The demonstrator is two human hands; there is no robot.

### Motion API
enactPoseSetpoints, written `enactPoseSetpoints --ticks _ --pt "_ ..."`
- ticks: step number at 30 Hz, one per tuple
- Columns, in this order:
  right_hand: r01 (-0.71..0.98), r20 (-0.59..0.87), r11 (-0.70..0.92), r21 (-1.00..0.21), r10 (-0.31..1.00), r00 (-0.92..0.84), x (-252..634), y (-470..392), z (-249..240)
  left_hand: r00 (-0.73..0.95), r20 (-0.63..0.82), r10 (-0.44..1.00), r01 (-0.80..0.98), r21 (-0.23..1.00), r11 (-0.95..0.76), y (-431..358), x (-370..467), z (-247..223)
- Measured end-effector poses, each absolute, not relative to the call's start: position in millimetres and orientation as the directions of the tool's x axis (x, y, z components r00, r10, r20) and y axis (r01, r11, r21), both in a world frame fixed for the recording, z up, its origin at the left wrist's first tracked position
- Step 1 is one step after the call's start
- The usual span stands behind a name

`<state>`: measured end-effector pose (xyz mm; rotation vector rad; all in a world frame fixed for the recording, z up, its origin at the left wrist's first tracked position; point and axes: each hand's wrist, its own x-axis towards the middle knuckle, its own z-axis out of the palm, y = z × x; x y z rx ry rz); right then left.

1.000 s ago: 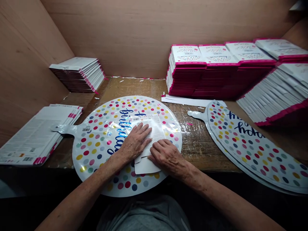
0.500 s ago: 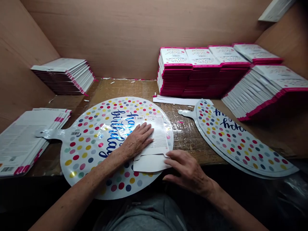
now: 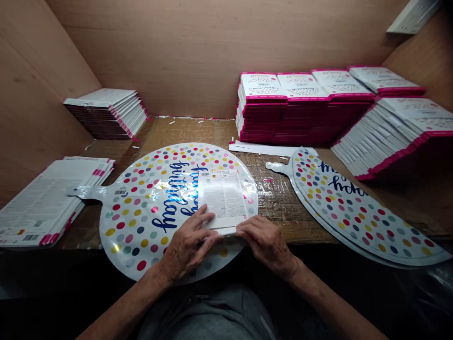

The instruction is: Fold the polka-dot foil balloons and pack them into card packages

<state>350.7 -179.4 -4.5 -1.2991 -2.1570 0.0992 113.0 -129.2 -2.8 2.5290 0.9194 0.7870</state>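
Observation:
A white printed card envelope (image 3: 222, 198) lies on a flat foil balloon (image 3: 141, 226) with coloured dots and blue "happy birthday" lettering. The envelope's near flap is raised and partly folded. My left hand (image 3: 187, 243) grips this near edge, with its thumb along the flap and its fingers over the envelope's lower left. At the flap's right end, my right hand (image 3: 267, 243) is closed, pinching the corner between thumb and fingers. The balloon's neck points left and rests over a pile of printed card envelopes (image 3: 46, 198).
More dotted foil balloons (image 3: 350, 212) lie folded on the right, hanging over the table's front edge. Pink-edged packets (image 3: 262, 113) stand stacked at the back, with another leaning stack (image 3: 396, 127) at right. A further stack (image 3: 109, 111) is at back left. White paper strips (image 3: 262, 148) lie on the table.
My left hand has slid from the envelope's middle down to its near edge. My right hand has closed on the flap, which has gone from lying flat to raised.

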Motion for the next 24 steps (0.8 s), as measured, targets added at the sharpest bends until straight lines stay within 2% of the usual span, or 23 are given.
enactPoseSetpoints --ticks 2,4,6,9,13,16,17,19,21,22,24 --pt "0.832 0.428 0.371 -0.413 0.885 -0.182 345.0 -171.4 -3.9 0.510 0.370 0.777 0.631 0.453 -0.630 -124.7 123.7 -5.6" --pt "0.878 0.445 0.326 -0.351 0.883 -0.150 344.6 -166.8 -4.8 0.364 0.371 0.855 0.778 0.384 -0.497 -119.5 133.8 -9.4" --pt "0.878 0.462 0.423 -0.224 0.839 -0.287 350.8 -168.1 -6.5 0.271 0.388 0.881 0.854 0.325 -0.406 -115.7 140.5 -14.4" --pt "0.794 0.450 0.602 -0.088 0.735 -0.507 367.7 -178.7 -9.0 0.255 0.405 0.878 0.864 0.311 -0.395 -115.5 143.7 -22.1" --pt "0.773 0.552 0.635 0.006 0.642 -0.532 383.8 -193.9 -8.5 0.263 0.421 0.868 0.790 0.422 -0.445 -127.2 143.4 -23.7" --pt "0.802 0.639 0.598 -0.001 0.617 -0.459 383.2 -197.0 -3.8 0.133 0.364 0.922 0.682 0.641 -0.351 -138.0 142.7 -11.9" --pt "0.805 0.665 0.593 -0.022 0.610 -0.431 380.5 -195.8 -2.0 0.058 0.290 0.955 0.612 0.746 -0.264 -140.1 142.2 -5.8" --pt "0.786 0.704 0.616 -0.057 0.583 -0.406 372.0 -189.7 0.5 -0.016 0.031 0.999 0.373 0.928 -0.023 -140.6 140.7 7.0" --pt "0.751 0.717 0.656 -0.070 0.557 -0.419 359.2 -178.5 1.6 0.035 -0.236 0.971 0.074 0.970 0.233 -136.1 138.6 17.5" --pt "0.748 0.708 0.659 -0.078 0.564 -0.424 351.2 -171.3 1.9 0.069 -0.318 0.946 -0.057 0.945 0.322 -132.4 137.3 21.0" --pt "0.775 0.671 0.623 -0.111 0.622 -0.403 332.5 -154.6 3.1 0.061 -0.384 0.922 -0.241 0.890 0.386 -123.9 134.3 24.7"
